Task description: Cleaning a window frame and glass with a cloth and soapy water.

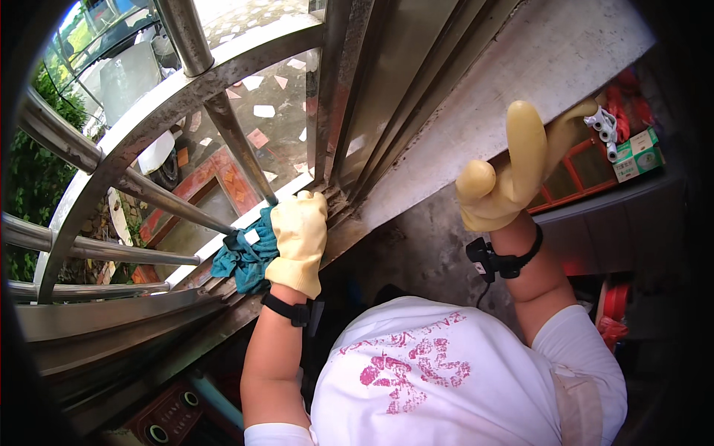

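Observation:
My left hand (pixel 301 237), in a pale yellow rubber glove, grips a bunched teal cloth (pixel 245 259). The cloth lies on the dirty window track (pixel 337 209), against the foot of the steel window bars (pixel 240 145). A small white tag shows on the cloth. My right hand (pixel 502 178) wears a matching glove and is raised at the edge of the stone sill (pixel 485 95). Its fingers are spread and nothing is in them. Whether it touches the sill, I cannot tell. Black straps circle both wrists, the right one carrying a small device.
The sliding window frame (pixel 401 83) runs up from the track. On the right, a green and white box (pixel 638 156) stands beside red plastic bags (pixel 616 108). Low on the left is a panel with round knobs (pixel 173 415). Broken tiles (pixel 264 111) lie on the ground outside.

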Available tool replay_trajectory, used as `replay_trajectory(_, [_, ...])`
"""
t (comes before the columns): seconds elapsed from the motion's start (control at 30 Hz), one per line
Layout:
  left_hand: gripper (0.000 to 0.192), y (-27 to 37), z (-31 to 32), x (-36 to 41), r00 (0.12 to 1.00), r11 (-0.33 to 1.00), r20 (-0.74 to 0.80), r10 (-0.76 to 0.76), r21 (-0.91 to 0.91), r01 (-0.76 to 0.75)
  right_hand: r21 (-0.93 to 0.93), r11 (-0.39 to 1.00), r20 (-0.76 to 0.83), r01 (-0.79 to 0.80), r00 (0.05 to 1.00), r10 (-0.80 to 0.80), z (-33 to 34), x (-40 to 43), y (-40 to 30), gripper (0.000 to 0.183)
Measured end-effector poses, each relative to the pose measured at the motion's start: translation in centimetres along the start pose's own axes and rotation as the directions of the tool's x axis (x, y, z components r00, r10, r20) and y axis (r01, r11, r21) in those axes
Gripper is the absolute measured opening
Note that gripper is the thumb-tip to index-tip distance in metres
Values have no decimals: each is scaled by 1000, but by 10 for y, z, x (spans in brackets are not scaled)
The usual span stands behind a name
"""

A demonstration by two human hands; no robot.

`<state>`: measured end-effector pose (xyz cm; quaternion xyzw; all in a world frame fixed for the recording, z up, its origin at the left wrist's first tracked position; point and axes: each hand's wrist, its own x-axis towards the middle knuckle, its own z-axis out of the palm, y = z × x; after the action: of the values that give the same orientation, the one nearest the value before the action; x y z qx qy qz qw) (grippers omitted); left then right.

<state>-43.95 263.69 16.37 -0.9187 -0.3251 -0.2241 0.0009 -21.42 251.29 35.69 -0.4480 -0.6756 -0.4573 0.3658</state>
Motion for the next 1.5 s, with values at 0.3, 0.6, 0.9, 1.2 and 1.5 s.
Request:
replay_trajectory(0.3, [31,-7,-6,37,870,789,458,-184,-459,409,10,1000,-13,17,1000,-17,1,-1,4,59])
replay_trajectory(0.6, [25,-23,24,42,857,989,498,133,-123,-82,20,999,28,39,999,-40,-4,1,4,52])
replay_trajectory(0.9, [27,-17,17,81,608,913,743,279,-10,-407,-10,1000,105,-6,994,7,-10,-2,-3,49])
replay_trajectory(1.2, [16,-24,8,51,880,986,446,164,-101,-133,10,1000,84,29,996,-29,-8,-4,2,48])
replay_trajectory(1.5, [20,1,-49,31,988,992,-122,-91,74,100,-93,986,147,141,981,-126,-12,0,5,68])
